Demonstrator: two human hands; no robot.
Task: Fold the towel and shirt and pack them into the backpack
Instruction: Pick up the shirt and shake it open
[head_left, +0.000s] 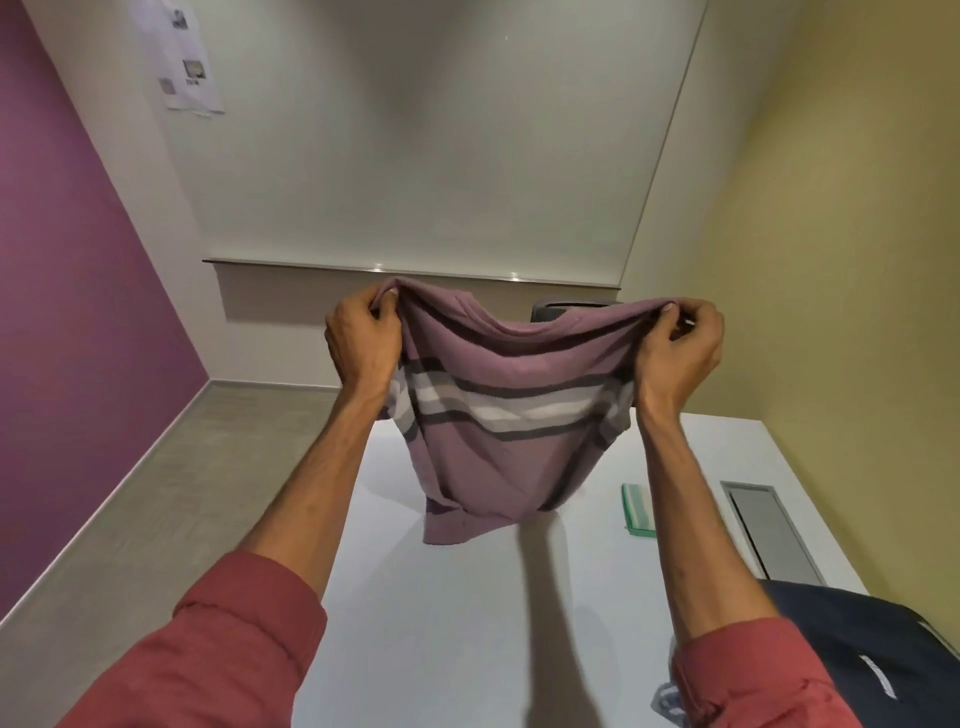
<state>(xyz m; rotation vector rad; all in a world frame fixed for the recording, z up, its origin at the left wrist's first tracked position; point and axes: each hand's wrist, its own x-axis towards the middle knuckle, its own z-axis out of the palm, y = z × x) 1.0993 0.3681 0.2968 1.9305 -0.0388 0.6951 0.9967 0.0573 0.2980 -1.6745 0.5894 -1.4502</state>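
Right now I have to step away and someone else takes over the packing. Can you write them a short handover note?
Left hand: pinches one top corner of the shirt.
Right hand: pinches the other top corner.
Shirt: held up, spread and unfolded over the table; whether its hem touches the table is unclear.
Towel: lies flat on the table to the right and looks folded.
Backpack: at the near right of the table, only partly in view.
Done: apparently the towel fold.
Left: fold the shirt, then pack both into the backpack.
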